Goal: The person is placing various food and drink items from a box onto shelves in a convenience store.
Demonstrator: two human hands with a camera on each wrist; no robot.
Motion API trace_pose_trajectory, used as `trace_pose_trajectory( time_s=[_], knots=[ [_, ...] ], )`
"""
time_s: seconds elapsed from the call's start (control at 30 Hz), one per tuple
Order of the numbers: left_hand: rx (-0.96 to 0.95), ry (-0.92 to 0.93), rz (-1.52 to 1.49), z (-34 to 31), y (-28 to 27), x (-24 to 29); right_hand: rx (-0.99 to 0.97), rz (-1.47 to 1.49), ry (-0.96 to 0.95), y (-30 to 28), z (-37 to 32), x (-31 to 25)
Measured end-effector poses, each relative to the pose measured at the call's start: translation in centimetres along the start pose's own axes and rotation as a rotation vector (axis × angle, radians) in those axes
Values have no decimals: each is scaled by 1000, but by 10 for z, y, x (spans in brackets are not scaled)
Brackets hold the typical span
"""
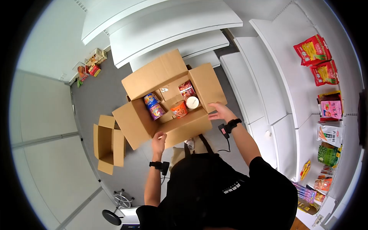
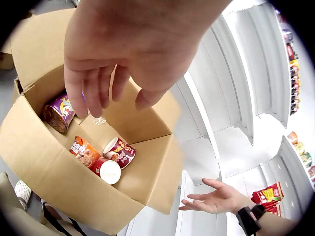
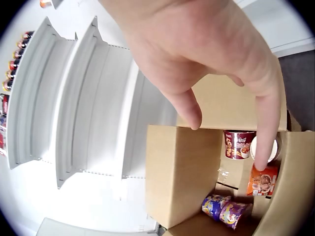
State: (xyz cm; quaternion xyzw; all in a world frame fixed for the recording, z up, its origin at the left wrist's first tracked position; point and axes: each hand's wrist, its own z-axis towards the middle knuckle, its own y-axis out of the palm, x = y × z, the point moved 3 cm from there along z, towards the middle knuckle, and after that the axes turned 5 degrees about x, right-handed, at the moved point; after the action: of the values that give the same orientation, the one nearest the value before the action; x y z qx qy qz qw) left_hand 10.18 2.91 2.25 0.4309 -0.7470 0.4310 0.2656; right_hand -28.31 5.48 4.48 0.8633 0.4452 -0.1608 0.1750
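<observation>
A large open cardboard box (image 1: 177, 130) holds several cup-shaped packages: a blue one (image 1: 150, 100), a purple one (image 1: 156, 111), an orange one (image 1: 179, 109), a dark red one (image 1: 186, 88) and one with a white lid (image 1: 192, 102). My left hand (image 1: 159, 142) is by the box's near left edge, its fingers loosely bent and holding nothing; the left wrist view shows the hand (image 2: 128, 54) above the box. Beside the near right flap, my right hand (image 1: 222, 112) has its fingers spread and empty. In the right wrist view that hand (image 3: 206, 54) hangs over the box opening.
A smaller open box (image 1: 109, 141) stands on the floor at left. White shelves (image 1: 172, 30) rise beyond the large box and at right, with red snack bags (image 1: 312, 50) on the far right. Packages (image 1: 94, 69) lie by the wall; a stool (image 1: 112, 217) is at lower left.
</observation>
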Motion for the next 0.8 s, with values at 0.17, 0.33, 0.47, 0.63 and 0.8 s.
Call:
trace_pose_trajectory(
  time_s=[0.17, 0.33, 0.47, 0.63, 0.8],
  knots=[
    [-96, -121, -48, 38, 19, -1, -5, -78, -6, 2, 69, 3],
    [-157, -310, -164, 79, 54, 16, 40, -286, 106, 16, 125, 3],
    [-200, -378, -88, 124, 89, -5, 66, -424, 98, 23, 147, 1],
    [-243, -482, 74, 173, 134, -44, 158, -645, 213, 46, 135, -28],
    [-140, -430, 67, 223, 183, -112, 222, -807, 286, 44, 149, -29]
  ],
)
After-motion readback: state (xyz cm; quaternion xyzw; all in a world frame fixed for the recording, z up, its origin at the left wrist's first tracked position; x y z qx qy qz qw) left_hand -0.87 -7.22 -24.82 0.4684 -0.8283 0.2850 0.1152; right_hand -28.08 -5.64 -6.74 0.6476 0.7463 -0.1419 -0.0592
